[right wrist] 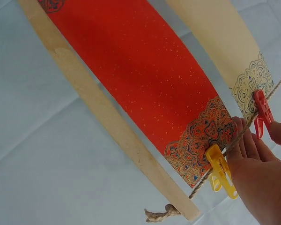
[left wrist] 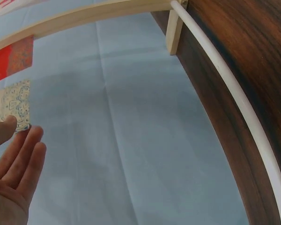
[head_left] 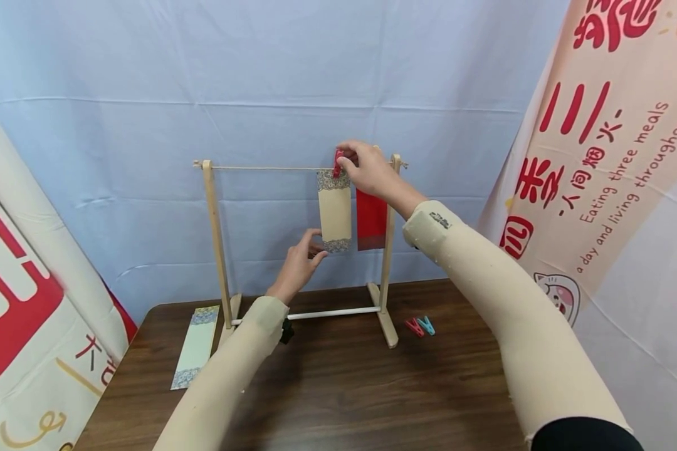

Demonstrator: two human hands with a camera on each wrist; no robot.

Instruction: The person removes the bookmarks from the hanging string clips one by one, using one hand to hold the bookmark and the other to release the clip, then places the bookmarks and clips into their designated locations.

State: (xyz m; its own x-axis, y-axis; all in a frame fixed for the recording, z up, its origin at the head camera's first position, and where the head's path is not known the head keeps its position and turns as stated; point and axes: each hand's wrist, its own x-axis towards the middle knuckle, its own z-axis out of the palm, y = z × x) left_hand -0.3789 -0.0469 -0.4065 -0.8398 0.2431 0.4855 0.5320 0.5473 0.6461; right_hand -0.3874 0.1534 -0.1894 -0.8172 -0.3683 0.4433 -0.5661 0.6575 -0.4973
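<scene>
A cream paper strip [head_left: 335, 210] with patterned ends hangs from a string [head_left: 271, 168]. My right hand [head_left: 369, 168] pinches a red clothespin [head_left: 337, 164] at the strip's top edge; in the right wrist view this clothespin [right wrist: 262, 112] sits across the string and the patterned end. My left hand [head_left: 299, 263] is beside the strip's lower left corner, thumb and fingers spread apart. In the left wrist view its thumb overlaps the patterned corner [left wrist: 19, 101]. Beside the cream strip, a red paper strip [head_left: 371, 219] hangs by a yellow clothespin [right wrist: 220, 171].
A wooden stand [head_left: 219, 250] with a white crossbar [head_left: 333, 312] carries the string above a dark wooden table [head_left: 338, 388]. Pale green paper [head_left: 199, 347] with patterned ends lies at the left. Right of the stand lie a red clothespin [head_left: 414, 327] and a blue clothespin [head_left: 426, 325].
</scene>
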